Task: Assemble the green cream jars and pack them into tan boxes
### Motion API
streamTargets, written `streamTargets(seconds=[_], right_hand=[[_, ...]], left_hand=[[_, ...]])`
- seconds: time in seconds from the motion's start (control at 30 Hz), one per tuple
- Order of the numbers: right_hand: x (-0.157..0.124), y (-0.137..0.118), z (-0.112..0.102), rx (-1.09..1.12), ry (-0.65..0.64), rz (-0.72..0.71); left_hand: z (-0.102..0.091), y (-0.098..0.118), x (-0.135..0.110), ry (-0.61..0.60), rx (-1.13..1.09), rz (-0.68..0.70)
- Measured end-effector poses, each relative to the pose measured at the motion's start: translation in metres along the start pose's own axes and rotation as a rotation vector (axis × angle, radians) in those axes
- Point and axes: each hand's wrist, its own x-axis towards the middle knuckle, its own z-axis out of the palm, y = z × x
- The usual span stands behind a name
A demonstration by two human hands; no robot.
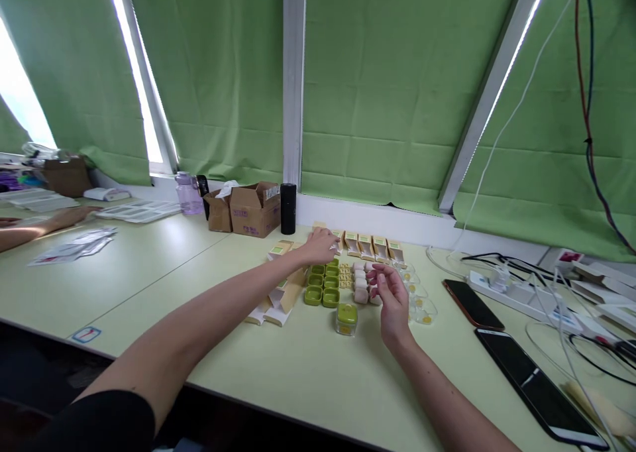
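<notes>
On the counter (149, 266) in front of me, my left hand (320, 245) reaches out to the row of small upright cardboard boxes (370, 245) by the window ledge, fingers curled down onto the leftmost one; these look light and easily crushed, best pinched by their side walls. My right hand (392, 293) hovers half-open over the pale little blocks (360, 286) beside the green lids (322, 286); whether its fingertips pinch anything I cannot tell. Those blocks seem small, light and smooth, best nipped at opposite edges.

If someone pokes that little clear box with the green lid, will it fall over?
Probably not. The little clear box looks squat and flat-bottomed, so it would likely slide rather than tip. It seems small and plastic, so probably light. The smooth table may let it skid.
</notes>
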Motion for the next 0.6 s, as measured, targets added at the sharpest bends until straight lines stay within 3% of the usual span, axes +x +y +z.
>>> streamTargets(seconds=[0.13, 0.3, 0.6], right_hand=[[0.001, -0.001, -0.001, 0.008, 0.018, -0.01], [0.001, -0.001, 0.0, -0.007, 0.021, -0.031], [0.003, 0.0, -0.002, -0.025, -0.003, -0.048]], left_hand=[[0.021, -0.002, 0.038, -0.061, 0.041, -0.103], [0.044, -0.001, 0.066, -0.072, 0.076, -0.192], [0.06, 0.001, 0.087, -0.116, 0.043, -0.301]])
